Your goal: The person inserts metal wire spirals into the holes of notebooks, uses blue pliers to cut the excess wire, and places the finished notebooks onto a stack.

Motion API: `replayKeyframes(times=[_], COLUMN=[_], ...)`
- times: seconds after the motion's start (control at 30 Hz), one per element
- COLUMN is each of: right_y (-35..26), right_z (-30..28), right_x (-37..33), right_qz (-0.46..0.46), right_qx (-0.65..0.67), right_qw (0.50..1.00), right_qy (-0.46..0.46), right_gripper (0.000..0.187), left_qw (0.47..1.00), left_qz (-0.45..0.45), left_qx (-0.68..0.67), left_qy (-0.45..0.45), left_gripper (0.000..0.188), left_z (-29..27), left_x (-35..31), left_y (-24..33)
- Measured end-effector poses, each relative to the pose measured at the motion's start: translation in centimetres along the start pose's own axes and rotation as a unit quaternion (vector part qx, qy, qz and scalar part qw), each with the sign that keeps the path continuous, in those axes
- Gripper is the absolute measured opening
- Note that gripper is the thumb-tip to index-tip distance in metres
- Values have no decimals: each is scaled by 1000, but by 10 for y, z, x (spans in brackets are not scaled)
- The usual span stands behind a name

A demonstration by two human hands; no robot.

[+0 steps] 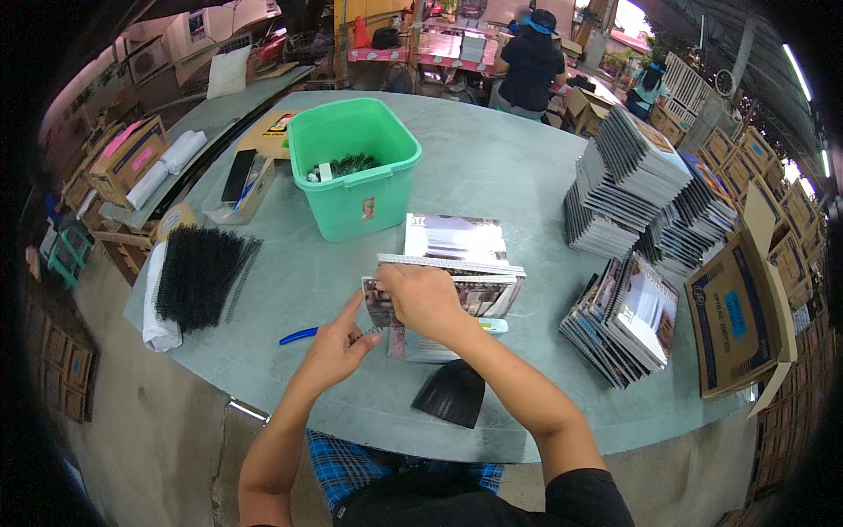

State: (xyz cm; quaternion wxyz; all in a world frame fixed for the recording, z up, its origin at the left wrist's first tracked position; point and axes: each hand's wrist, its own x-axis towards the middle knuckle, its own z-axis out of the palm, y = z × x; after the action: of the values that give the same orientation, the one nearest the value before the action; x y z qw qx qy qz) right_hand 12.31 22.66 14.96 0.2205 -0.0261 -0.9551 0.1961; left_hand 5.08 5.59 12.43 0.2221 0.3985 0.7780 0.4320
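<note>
Our right hand [424, 299] presses on the notebook stack [457, 285] at table centre, its long axis running 9-to-3 | our left hand [338, 347] pinches its 9 o'clock edge | green bin [356, 167] with small label at 11 | brown carton [738, 321] with blue label at 3 | bare table [492, 158] at 12.

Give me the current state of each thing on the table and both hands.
Left hand: pinching the notebook's left edge.
Right hand: gripping the notebook from above.
Notebook: closed, held on table.
Green bin: open, partly filled.
Notebook stacks: piled, leaning.
Cardboard box: open, on its side.
</note>
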Motion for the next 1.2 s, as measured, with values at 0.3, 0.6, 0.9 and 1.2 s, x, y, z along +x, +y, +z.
replayKeyframes(times=[0.3,0.6,0.9,1.2], right_y=[35,73,87,79], right_z=[-49,-66,-69,-35], right_x=[-84,-90,-83,-61], right_qz=[134,160,150,172], right_qx=[-74,377,552,424], right_qw=[952,873,792,778], right_qy=[267,265,212,431], right_gripper=[86,63,40,31], left_qw=[987,949,942,964], left_qz=[56,177,131,128], left_qx=[-134,-212,-278,-216], left_qy=[66,150,131,-89], left_gripper=[65,29,23,37], left_z=[5,-2,-20,-34], left_x=[56,62,71,13], left_y=[-14,66,66,160])
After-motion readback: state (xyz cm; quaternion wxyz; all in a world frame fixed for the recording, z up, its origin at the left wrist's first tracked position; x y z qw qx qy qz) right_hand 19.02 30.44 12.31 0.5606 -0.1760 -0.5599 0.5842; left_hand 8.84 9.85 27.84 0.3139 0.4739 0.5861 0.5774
